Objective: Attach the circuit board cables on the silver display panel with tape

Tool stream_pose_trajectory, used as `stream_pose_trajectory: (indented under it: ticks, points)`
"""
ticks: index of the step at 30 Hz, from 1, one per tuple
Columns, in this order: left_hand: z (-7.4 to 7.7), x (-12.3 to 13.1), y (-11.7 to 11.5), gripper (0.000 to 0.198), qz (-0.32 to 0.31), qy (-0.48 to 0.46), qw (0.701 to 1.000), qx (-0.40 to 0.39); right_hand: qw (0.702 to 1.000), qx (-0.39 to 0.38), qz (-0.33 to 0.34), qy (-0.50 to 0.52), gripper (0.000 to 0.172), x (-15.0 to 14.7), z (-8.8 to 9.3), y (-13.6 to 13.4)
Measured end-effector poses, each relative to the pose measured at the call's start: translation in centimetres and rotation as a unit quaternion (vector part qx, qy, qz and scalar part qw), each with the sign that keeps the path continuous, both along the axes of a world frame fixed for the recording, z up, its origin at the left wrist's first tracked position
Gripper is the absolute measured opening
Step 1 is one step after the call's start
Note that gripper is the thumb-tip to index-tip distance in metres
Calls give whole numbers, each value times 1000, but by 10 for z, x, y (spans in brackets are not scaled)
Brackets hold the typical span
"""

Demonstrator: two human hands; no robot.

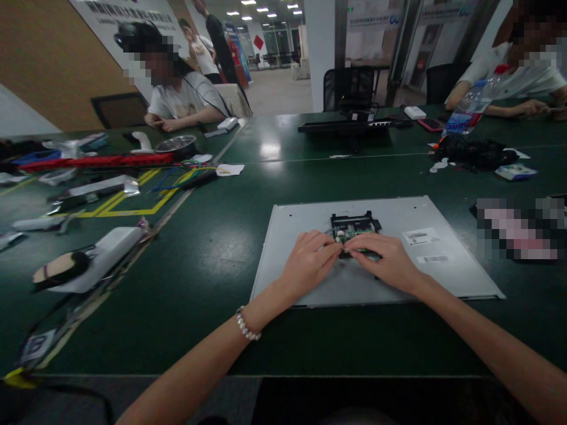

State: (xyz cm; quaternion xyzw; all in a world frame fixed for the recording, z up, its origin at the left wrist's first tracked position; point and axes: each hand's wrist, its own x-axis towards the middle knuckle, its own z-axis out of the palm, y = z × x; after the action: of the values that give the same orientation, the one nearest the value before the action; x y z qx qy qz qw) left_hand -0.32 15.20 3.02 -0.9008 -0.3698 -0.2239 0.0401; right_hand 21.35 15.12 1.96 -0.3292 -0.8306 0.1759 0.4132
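A grey metal panel lies flat on the dark green table in front of me. On its middle sits a small black module with a green circuit board. Both my hands meet at the near edge of that board. My left hand has its fingers curled and pinched at the board's near left corner. My right hand is closed too, fingertips pressed on the board's near edge. What the fingertips pinch is too small to name. A pearl bracelet is on my left wrist.
White labels are stuck on the panel's right part. Tools, cables and a white device lie at the left. A black bar-shaped unit, a water bottle and a black heap stand farther back. Two people sit at the far side.
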Motion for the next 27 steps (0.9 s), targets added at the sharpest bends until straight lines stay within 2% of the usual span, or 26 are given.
stream_pose_trajectory:
  ticks: [8,12,15,21,24,27]
  points:
    - [-4,4,1,23,2,-32,999,-25,994,-73,-49,65,18,5,4,6]
    - [-4,7,1,21,18,-52,998,-28,996,-70,-15,47,27,7,6,9]
    - [-4,7,-1,22,16,-42,999,-14,999,-46,8,22,21,6,7,8]
    - [-6,6,-1,24,17,-38,999,-24,998,-59,2,16,18,2,3,5]
    - [-5,5,-2,22,22,-59,998,-20,998,-64,-21,13,18,3,2,9]
    - [-4,5,-2,28,6,-50,999,-22,995,-41,-86,5,18,10,2,27]
